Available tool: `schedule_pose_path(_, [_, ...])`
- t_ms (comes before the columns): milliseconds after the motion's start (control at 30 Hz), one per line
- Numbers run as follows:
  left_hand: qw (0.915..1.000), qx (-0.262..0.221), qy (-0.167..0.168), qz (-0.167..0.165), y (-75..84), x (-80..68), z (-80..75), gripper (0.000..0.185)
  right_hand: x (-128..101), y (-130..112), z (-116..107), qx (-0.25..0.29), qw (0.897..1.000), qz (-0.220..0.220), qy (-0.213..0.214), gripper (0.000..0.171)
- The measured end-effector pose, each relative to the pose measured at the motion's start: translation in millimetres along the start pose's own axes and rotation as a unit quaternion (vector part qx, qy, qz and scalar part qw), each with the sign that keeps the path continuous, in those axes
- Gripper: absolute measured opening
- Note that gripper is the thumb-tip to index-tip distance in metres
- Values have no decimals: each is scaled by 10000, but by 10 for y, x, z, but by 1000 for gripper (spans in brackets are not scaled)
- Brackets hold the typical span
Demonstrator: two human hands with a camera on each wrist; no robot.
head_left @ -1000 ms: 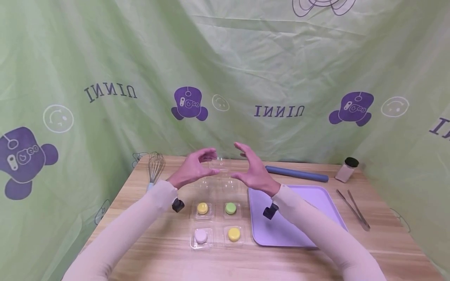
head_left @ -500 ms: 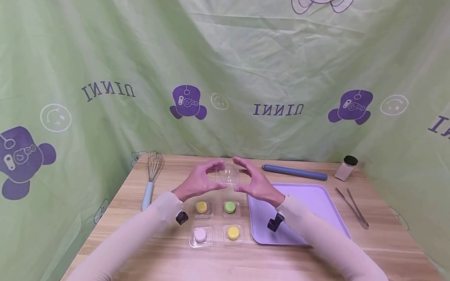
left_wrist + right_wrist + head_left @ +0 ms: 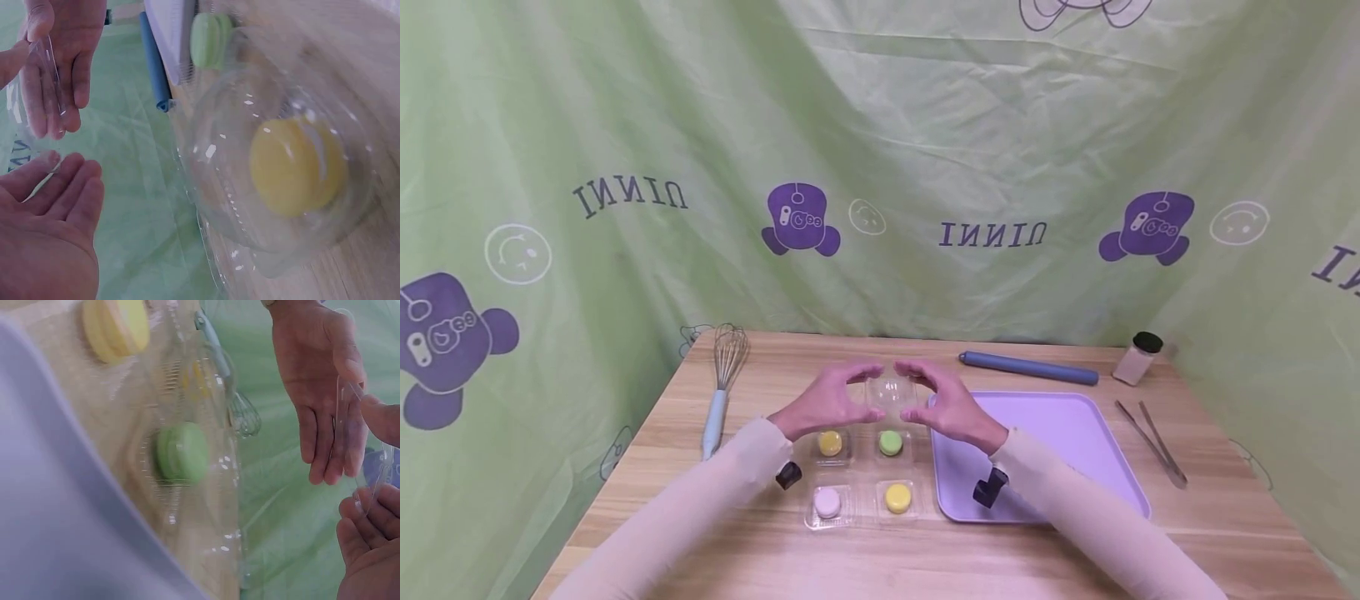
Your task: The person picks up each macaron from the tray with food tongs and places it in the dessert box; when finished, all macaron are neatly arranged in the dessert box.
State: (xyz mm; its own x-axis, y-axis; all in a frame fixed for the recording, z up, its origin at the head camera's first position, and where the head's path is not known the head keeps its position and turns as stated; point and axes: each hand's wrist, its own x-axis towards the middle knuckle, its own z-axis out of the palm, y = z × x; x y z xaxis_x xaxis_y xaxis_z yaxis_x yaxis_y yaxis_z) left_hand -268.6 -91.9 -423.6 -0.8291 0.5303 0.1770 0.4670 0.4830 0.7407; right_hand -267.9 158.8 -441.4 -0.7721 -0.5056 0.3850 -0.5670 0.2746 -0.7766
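My left hand (image 3: pixel 827 402) and right hand (image 3: pixel 953 407) grip a clear plastic lid (image 3: pixel 892 392) from opposite sides, thumbs and fingers at its edges. It is tilted up behind the packed macarons. Directly in front sits a green macaron (image 3: pixel 891 442) in a clear plastic box, seen uncovered in the right wrist view. To its left is a yellow macaron (image 3: pixel 830 442), with a clear dome (image 3: pixel 219 162) around it in the left wrist view. Nearer the body lie a pink macaron (image 3: pixel 827 502) and a second yellow macaron (image 3: pixel 897 498), each in a clear compartment.
A purple tray (image 3: pixel 1060 442) lies right of the macarons. Behind it is a blue rolling pin (image 3: pixel 1028 368). Tongs (image 3: pixel 1152 446) and a jar with a dark lid (image 3: pixel 1137 358) stand farther right. A whisk (image 3: pixel 716 408) lies at the left. A green curtain (image 3: pixel 880 275) hangs behind the table.
Both hands have come lower, nearer the body and closer together, bringing the clear lid down towards the green macaron. The macarons have stayed in place.
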Motion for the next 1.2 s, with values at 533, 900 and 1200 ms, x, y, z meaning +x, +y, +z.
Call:
schedule_pose_path(533, [9851,1460,-880,-227,-60,-31,228,83,-214,199,96,-1702,9821,-108,-803,74])
schedule_pose_path(900, [9715,2088,-1099,-242,-67,-14,331,83,-253,220,92,-1908,9737,46,-1241,72])
schedule_pose_path(1200, [9687,2139,-1234,-257,-76,-10,353,83,-267,246,109,-2060,9687,37,-1381,70])
